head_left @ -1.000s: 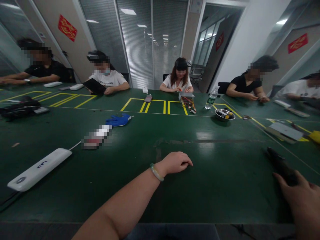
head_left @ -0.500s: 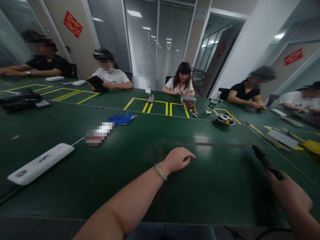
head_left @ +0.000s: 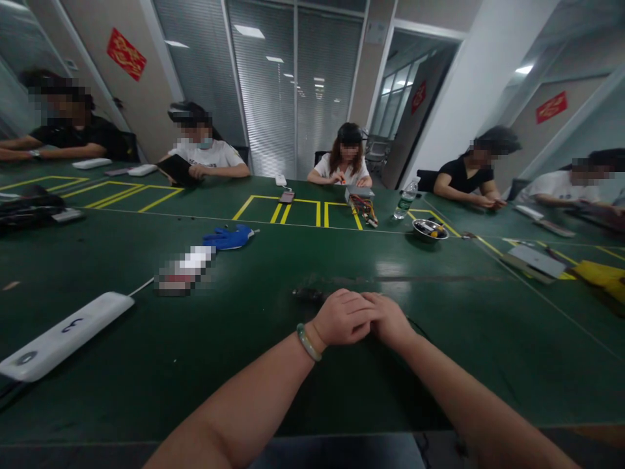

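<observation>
My left hand (head_left: 343,317), with a pale green bangle (head_left: 308,343) at its wrist, is closed around a dark stick-shaped tool (head_left: 308,295), just above the table. My right hand (head_left: 393,319) meets it from the right, its fingers curled and partly covered by the left fingers. The tool's narrow end points left, out past the left hand. Most of its body is hidden by both hands, so its exact kind cannot be made out. A thin dark cord (head_left: 418,327) runs off behind the right hand.
On the green table (head_left: 234,371) lie a white power bank (head_left: 68,335), a phone (head_left: 185,270) and a blue glove (head_left: 229,238). Farther off are a metal bowl (head_left: 430,230), a water bottle (head_left: 405,200) and a grey box with wires (head_left: 360,195). Several people sit around the table.
My right hand has swung left from the right side of the table, bringing the dark tool to my left hand. Both hands now meet around it. The view has shifted slightly right.
</observation>
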Demonstrator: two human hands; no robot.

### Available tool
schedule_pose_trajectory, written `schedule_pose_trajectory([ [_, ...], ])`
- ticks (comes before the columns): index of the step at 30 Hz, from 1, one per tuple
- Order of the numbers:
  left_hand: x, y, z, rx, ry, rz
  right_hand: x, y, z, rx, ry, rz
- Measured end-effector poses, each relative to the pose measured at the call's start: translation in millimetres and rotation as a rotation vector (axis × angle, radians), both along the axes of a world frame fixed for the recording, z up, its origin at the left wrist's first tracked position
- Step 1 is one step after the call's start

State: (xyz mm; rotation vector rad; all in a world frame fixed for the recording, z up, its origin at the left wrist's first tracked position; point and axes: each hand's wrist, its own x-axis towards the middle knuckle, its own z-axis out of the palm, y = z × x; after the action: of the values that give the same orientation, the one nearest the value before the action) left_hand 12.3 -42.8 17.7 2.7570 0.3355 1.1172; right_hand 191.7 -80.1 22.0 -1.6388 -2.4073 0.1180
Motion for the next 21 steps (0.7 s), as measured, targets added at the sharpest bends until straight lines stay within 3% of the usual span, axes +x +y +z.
schedule_pose_trajectory([
  [5, -3.2, 6.1, 4.7, -0.086, -0.013, 0.114, -36.4, 43.0, -9.7, 0.018, -0.043, 0.119],
  [10, -1.7, 14.3, 3.0, -0.238, 0.004, 0.343, -29.8, 37.0, -18.1, 0.066, 0.003, 0.097],
  [14, 0.7, 16.1, -3.3, -0.243, 0.059, 0.402, -7.7, 5.5, -9.7, 0.098, 0.008, -0.063],
  [17, 0.1, 16.7, -5.6, -0.236, 0.109, 0.437, 27.9, -33.5, -1.1, 0.060, -0.026, -0.336],
  [19, -0.7, 18.2, -6.4, -0.238, 0.169, 0.413, 58.7, -67.1, -0.7, -0.028, -0.072, -0.563],
  [21, -1.2, 20.6, -7.6, -0.233, 0.233, 0.380, 87.6, -102.8, -5.1, -0.211, -0.093, -0.670],
])
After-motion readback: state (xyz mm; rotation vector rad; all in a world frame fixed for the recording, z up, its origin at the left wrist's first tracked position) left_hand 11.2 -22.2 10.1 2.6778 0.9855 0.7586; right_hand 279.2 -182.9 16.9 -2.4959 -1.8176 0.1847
